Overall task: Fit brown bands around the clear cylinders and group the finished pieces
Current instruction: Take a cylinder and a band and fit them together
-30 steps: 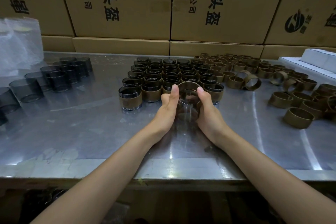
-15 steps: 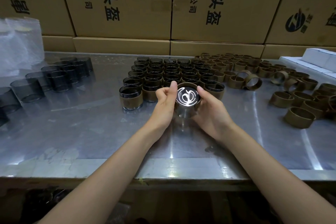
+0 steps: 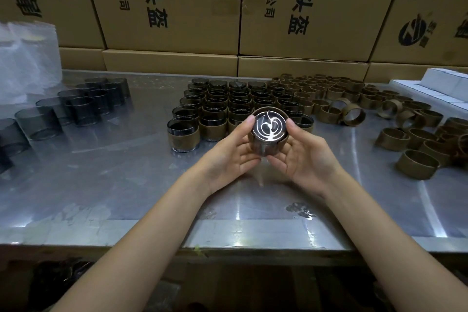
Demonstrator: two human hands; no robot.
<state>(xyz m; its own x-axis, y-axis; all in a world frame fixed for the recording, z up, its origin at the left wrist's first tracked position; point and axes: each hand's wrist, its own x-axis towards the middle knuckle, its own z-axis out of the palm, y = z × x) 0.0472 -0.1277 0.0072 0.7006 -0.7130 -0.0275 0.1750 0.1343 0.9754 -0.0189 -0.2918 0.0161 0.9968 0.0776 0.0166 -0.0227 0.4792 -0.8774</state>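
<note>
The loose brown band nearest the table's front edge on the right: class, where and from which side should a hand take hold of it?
Judging by its pose, grip the brown band across its upper rim, coming from above. It stands upright with its open end up, so a thumb can go inside and fingers outside the thin wall. Its near side faces bare table; other bands crowd behind it.

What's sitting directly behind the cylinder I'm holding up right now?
Behind the held cylinder stands the block of banded cylinders in rows on the metal table. Both hands and the cylinder cover the nearest ones.
</note>
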